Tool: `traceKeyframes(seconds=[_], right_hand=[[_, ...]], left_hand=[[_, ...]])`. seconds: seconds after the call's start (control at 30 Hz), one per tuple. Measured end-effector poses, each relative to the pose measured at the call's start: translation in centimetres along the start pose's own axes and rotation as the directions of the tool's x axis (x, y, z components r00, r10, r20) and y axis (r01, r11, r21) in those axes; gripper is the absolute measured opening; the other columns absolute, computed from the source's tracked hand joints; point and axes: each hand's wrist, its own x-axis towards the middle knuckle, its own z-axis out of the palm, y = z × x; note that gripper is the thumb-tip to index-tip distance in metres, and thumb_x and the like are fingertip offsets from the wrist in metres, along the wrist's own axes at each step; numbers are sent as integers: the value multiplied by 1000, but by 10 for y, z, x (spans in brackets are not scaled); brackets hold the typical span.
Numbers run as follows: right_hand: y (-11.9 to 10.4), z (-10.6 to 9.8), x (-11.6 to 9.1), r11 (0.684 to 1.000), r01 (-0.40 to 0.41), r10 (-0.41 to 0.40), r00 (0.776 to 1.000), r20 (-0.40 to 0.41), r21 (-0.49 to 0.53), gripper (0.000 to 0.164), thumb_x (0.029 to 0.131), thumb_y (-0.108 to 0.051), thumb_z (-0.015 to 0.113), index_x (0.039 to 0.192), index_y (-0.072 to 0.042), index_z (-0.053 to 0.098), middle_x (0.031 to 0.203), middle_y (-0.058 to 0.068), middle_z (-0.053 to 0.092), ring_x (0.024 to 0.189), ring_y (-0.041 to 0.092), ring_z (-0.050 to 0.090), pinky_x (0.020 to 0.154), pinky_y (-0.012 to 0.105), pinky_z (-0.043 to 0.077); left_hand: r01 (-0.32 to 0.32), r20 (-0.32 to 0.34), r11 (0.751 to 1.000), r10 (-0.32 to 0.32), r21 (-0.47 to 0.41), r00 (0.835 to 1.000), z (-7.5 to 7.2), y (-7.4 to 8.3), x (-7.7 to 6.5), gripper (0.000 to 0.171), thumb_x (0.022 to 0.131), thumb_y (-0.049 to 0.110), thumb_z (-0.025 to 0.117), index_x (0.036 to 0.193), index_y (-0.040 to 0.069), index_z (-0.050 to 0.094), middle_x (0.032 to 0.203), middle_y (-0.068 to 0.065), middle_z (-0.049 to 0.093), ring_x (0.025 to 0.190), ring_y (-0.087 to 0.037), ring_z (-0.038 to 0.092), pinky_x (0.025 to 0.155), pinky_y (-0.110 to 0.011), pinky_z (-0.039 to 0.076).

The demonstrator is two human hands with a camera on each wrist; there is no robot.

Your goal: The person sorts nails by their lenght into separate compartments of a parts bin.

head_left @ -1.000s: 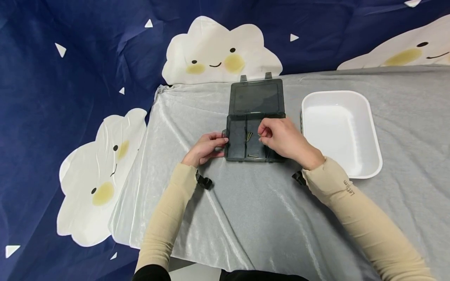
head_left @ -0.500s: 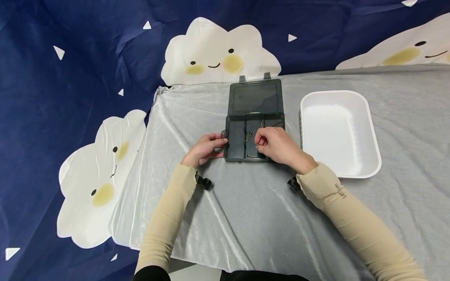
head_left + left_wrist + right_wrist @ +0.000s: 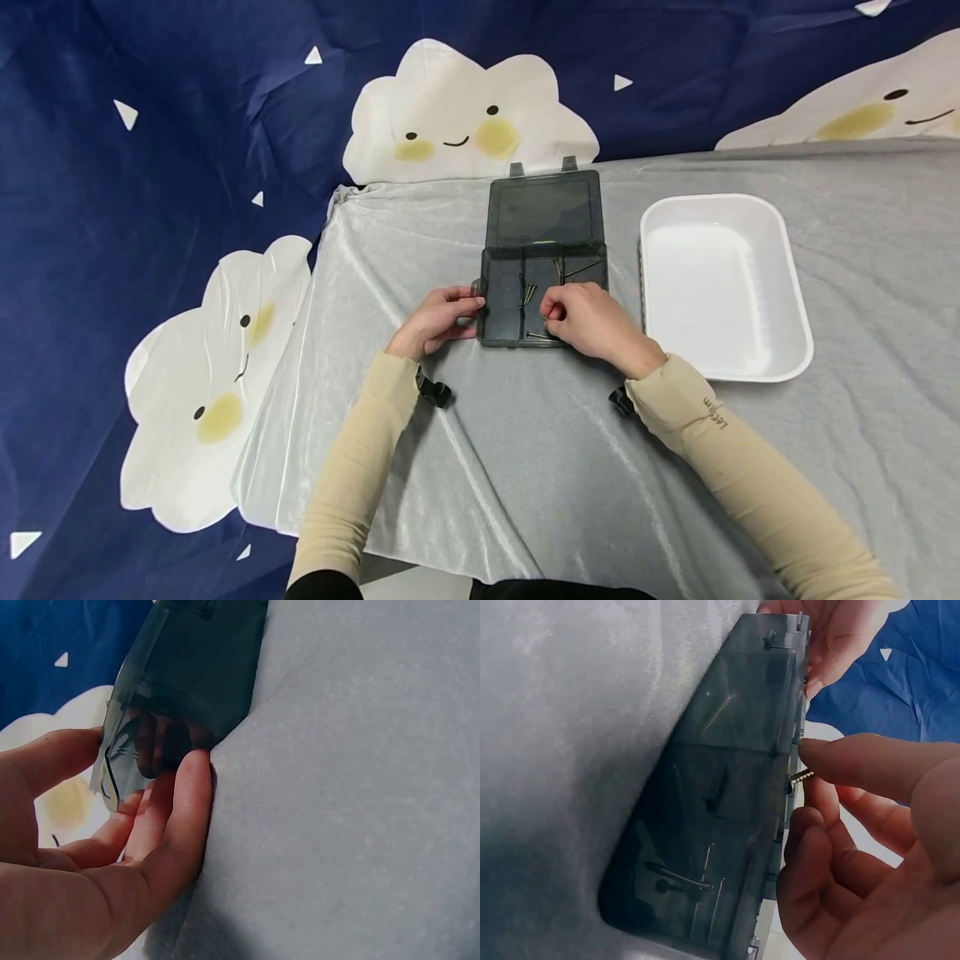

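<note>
A dark translucent compartment box [image 3: 501,308] lies on the grey cloth with its lid [image 3: 545,208] raised at the back. My left hand [image 3: 442,317] grips the box's left side, thumb on the top edge and fingers beneath, as the left wrist view shows. Over the box's front right compartments is my right hand [image 3: 592,321]. It pinches a small brass-coloured screw [image 3: 802,776] between thumb and fingers, its threads showing in the right wrist view. Loose screws [image 3: 529,294] lie by the left divider, and a longer screw [image 3: 537,335] lies near the front wall. The right hand hides part of the compartments.
To the right stands a white plastic tub [image 3: 798,333], close beside the right forearm. Grey cloth [image 3: 540,467] covers the table. A blue curtain [image 3: 660,50] with cloud prints hangs behind and to the left.
My right hand has moved toward the front and slightly left over the box, uncovering screws in the back right compartments. The left hand stays on the box.
</note>
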Motion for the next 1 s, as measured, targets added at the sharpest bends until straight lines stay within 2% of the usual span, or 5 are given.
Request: traceKeyframes(seconds=[0.27,0.43,0.7,0.87,1.0], right_hand=[[1,2,1,999,-5,5,1000,19,-32,14,85,-8,64,95,-10,73,86,3,69,81,21,61,74,38,51],[2,3,3,999,-7,7,1000,-9,-44,17,85,-8,61,99,-7,71,88,5,68,84,23,61,76,39,51],[6,-10,5,1000,-17,17,999,-29,-18,17,88,-11,61,101,-4,70,91,9,68,86,25,62,80,41,49],[4,-16,3,990,-60,78,986,-148,125,32,93,-14,61,121,1,59,108,18,59,88,29,51,79,40,42],[0,-16,3,946,-97,170,961,-219,309,47,95,-17,59,136,1,44,127,23,47,105,35,45,88,45,43]], left_hand=[[-8,-1,1000,8,-7,1000,-2,-2,1,37,94,14,63,127,2,54,107,-5,58,94,-14,57,63,-25,58],[-12,-1,1000,12,-11,1000,-2,-3,2,36,94,14,63,127,2,55,106,-5,59,93,-13,58,63,-25,58],[-14,4,1000,14,-21,1000,-1,-3,3,38,94,12,63,128,0,53,107,-6,58,94,-14,58,65,-26,59],[-10,8,1000,10,-17,1000,-2,-4,4,37,93,13,63,127,0,53,107,-7,59,94,-14,59,66,-26,59],[-8,21,1000,8,-9,1000,-3,-3,5,37,93,12,63,127,1,52,104,-7,59,93,-14,59,65,-27,59]])
